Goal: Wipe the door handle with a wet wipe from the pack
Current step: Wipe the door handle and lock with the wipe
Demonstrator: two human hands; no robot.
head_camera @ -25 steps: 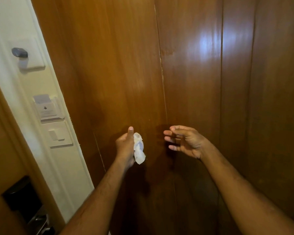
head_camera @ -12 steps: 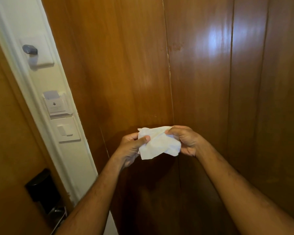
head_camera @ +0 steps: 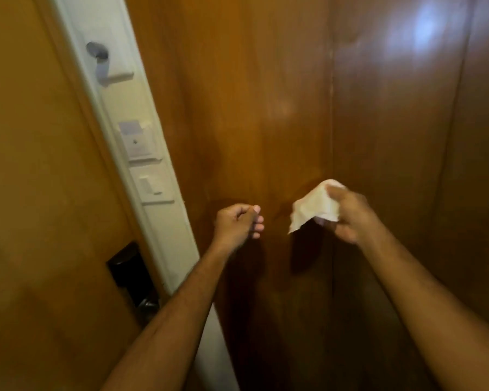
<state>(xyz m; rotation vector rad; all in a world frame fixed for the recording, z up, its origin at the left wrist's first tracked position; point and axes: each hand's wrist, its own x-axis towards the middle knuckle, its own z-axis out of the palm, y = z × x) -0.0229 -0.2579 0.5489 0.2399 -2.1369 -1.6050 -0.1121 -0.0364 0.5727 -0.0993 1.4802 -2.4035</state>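
A white wet wipe (head_camera: 315,206) hangs unfolded from my right hand (head_camera: 347,215), which grips it at its right edge in front of the dark wood panels. To its left, a short gap away, my left hand (head_camera: 237,222) is loosely curled with nothing in it. The door's black lock plate (head_camera: 129,270) sits at the lower left on the light wooden door (head_camera: 40,193). Its metal handle (head_camera: 148,304) is partly hidden behind my left forearm. The wipe pack is not in sight.
A white wall strip (head_camera: 153,193) between the door and the wood panelling (head_camera: 251,108) carries a grey knob fitting (head_camera: 98,52), a key-card holder (head_camera: 136,143) and a light switch (head_camera: 150,186). Glossy wood panels fill the middle and right.
Both hands held the spread wipe half a second ago; my left hand has let go and moved left, and my right hand keeps the wipe. The view has swung left, showing more door.
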